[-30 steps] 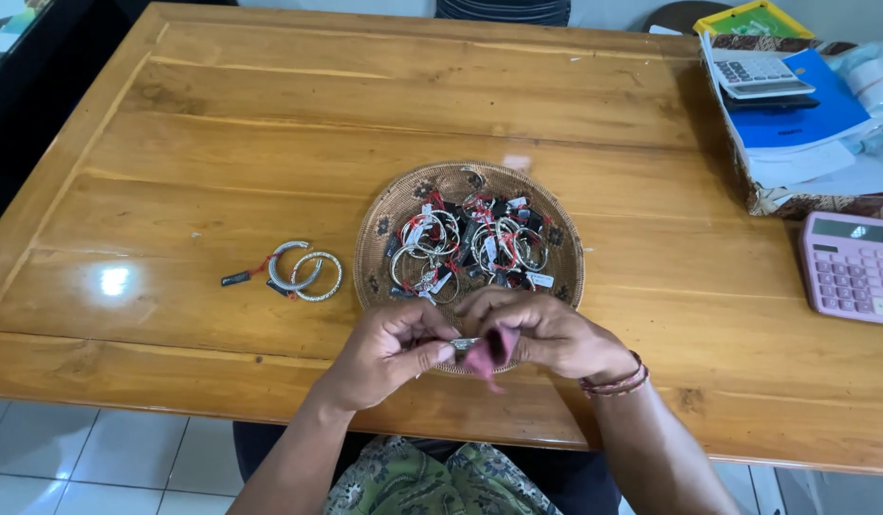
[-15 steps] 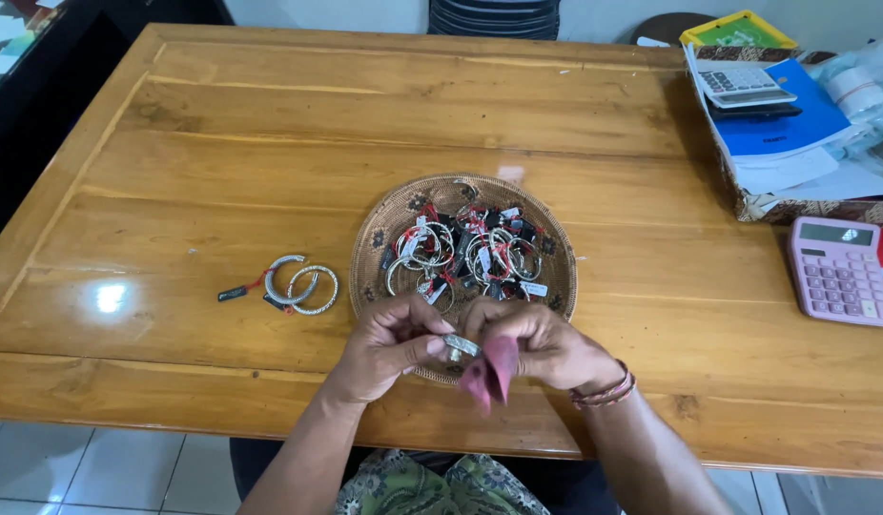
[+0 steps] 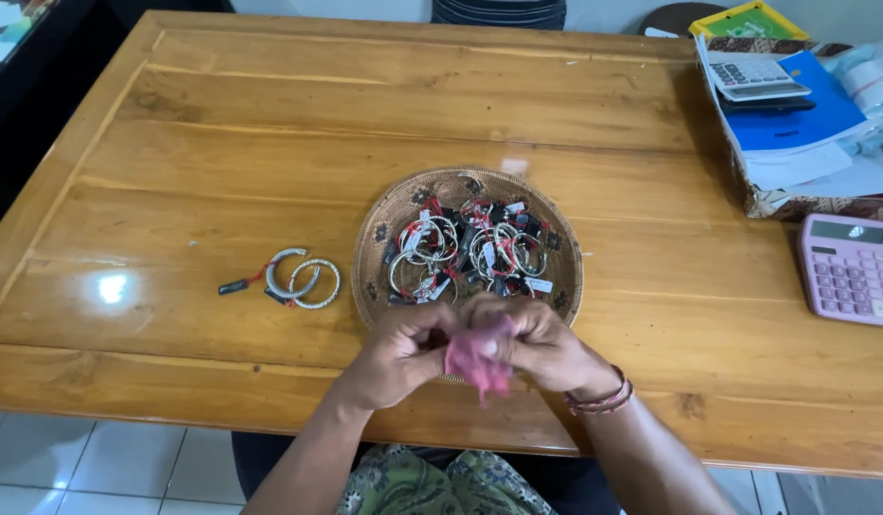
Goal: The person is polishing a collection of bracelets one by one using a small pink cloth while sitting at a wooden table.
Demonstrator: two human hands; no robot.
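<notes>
Both hands bunched on a pink cloth
Left hand and right hand grip the pink cloth by the woven tray

A basket sits mid-table, full of tagged bangles. Left of it, apart, two bangles lie on the wood. Both hands, left and right, meet at the basket's near rim, a cloth between them. A calculator lies at the right edge; behind it, a box holds papers and a second calculator
</notes>
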